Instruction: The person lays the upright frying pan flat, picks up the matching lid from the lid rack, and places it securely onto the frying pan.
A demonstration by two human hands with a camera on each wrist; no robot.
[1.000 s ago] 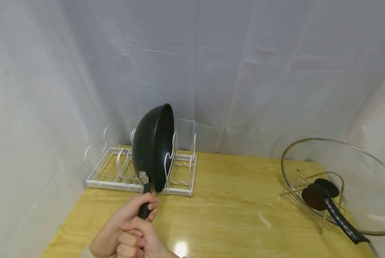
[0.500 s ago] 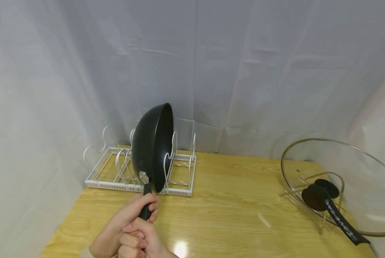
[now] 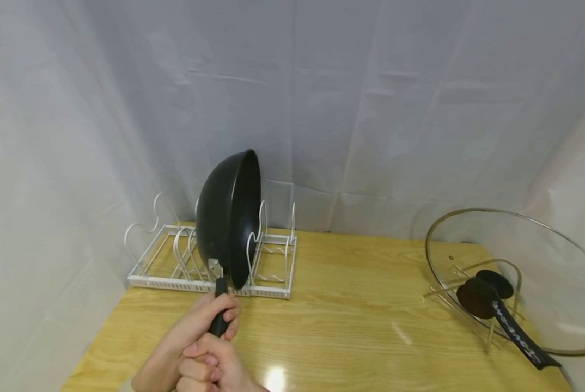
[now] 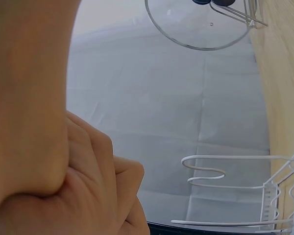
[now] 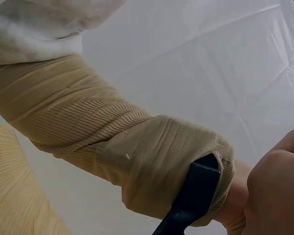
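Observation:
A black wok (image 3: 216, 212) stands on its side among the uprights of a white wire rack (image 3: 268, 293), its open face turned right and its handle toward me. My left hand (image 3: 209, 318) grips the black handle (image 3: 219, 324), fingers curled round it just below the metal joint. Close behind, my right hand (image 3: 211, 365) is curled round the handle's near end, which it hides. In the left wrist view, the wok's dark rim (image 4: 206, 228) shows low beside the left hand's knuckles. The right wrist view shows the tan left sleeve (image 5: 137, 156) with a dark strap.
At the right, a large glass lid (image 3: 557, 348) with a metal rim leans on a gold wire stand (image 3: 518, 283). Its dark knob carries a long black handle with lettering (image 3: 523, 337). White sheeting (image 3: 371, 109) hangs behind the wooden table (image 3: 351, 316).
The wok has risen slightly, its top edge now higher against the sheeting. Both hands keep their hold on the handle. The head view has shifted a little.

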